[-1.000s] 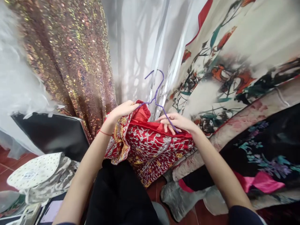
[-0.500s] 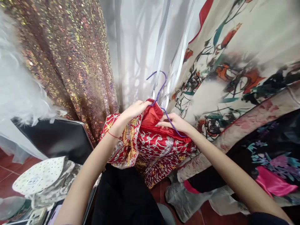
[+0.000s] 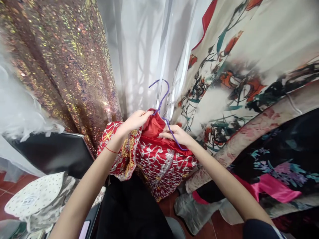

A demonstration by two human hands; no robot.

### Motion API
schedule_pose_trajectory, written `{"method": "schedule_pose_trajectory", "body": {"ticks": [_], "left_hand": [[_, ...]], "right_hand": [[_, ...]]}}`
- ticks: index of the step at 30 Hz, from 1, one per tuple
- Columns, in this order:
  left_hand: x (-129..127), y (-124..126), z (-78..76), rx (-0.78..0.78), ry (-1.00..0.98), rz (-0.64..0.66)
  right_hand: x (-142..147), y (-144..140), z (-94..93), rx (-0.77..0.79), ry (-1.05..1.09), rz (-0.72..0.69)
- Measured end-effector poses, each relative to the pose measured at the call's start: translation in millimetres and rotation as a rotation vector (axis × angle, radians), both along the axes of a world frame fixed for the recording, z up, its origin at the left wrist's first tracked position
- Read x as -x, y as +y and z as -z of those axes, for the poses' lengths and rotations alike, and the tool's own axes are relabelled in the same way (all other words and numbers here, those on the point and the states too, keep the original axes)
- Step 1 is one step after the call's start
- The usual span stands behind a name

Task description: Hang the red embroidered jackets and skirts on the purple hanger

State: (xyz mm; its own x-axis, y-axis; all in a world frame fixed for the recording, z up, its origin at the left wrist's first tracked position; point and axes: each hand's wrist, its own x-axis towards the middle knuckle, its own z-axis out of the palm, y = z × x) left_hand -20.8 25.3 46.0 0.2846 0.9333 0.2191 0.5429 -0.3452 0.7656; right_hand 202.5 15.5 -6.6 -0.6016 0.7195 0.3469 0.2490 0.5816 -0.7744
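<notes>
A red garment (image 3: pixel 165 162) with silver and gold embroidery hangs partly on a purple hanger (image 3: pixel 166 94). The hanger's hook points up and left, and one arm of it lies outside the garment on the right. My left hand (image 3: pixel 136 121) is closed on the garment's collar beside the hanger's neck, thumb on the red lining. My right hand (image 3: pixel 175 135) is at the right side of the neck opening, behind the hanger's bare arm, its fingers pinching the garment's edge. Some of its fingertips are hidden by the cloth.
A sequined dress (image 3: pixel 74 56) and white feathers (image 3: pixel 22 99) hang on the left. Floral robes (image 3: pixel 224 96) hang at the right. A black chair back (image 3: pixel 54 152) and a dotted cloth bag (image 3: pixel 37 196) stand lower left. Grey boots (image 3: pixel 191 212) are on the red tiled floor.
The view has shifted slightly to the right, so hands, hanger and garment appear farther left and a little lower. Both hands keep about the same hold on the garment.
</notes>
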Motion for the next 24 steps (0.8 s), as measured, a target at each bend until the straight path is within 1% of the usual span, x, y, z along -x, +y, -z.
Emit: {"method": "schedule_pose_trajectory", "body": {"ticks": [2, 4, 6, 7, 10, 13, 14, 15, 17, 20, 22, 24], "left_hand": [[2.2, -0.3, -1.8, -0.071, 0.055, -0.011], [5.2, -1.3, -1.9, -0.186, 0.105, 0.002], [9.5, -2.3, 0.8, -0.289, 0.155, 0.019], [12.3, -2.4, 3.3, -0.316, 0.185, 0.025], [22.7, -0.3, 15.3, -0.331, 0.269, -0.026], [31.6, 2.2, 32.9, -0.375, 0.31, -0.098], [33.0, 2.1, 39.6, -0.403, 0.318, -0.128], [33.4, 1.3, 46.4, -0.434, 0.326, -0.163], [31.8, -2.2, 58.8, -0.486, 0.342, -0.253], [25.8, -10.6, 69.9, -0.5, 0.368, -0.363], [22.3, -16.6, 71.2, -0.488, 0.379, -0.398], [20.6, -22.0, 69.3, -0.48, 0.387, -0.421]], "right_hand": [[-6.2, -3.3, 0.1, -0.04, 0.025, 0.029], [-16.5, -6.2, 1.3, -0.056, 0.05, 0.067], [-28.5, -7.7, 5.9, -0.034, 0.08, 0.12], [-34.0, -8.1, 9.6, -0.002, 0.098, 0.149], [-43.8, -10.3, 24.0, 0.087, 0.154, 0.225], [-40.5, -19.9, 34.4, 0.033, 0.206, 0.356], [-37.7, -25.1, 35.5, 0.016, 0.234, 0.406], [-34.6, -31.0, 35.4, 0.032, 0.271, 0.441], [-29.3, -43.0, 34.0, 0.17, 0.336, 0.426], [-23.8, -55.9, 38.0, 0.435, 0.342, 0.308], [-20.9, -60.0, 48.3, 0.51, 0.334, 0.285], [-19.6, -61.7, 61.0, 0.509, 0.381, 0.329]]}}
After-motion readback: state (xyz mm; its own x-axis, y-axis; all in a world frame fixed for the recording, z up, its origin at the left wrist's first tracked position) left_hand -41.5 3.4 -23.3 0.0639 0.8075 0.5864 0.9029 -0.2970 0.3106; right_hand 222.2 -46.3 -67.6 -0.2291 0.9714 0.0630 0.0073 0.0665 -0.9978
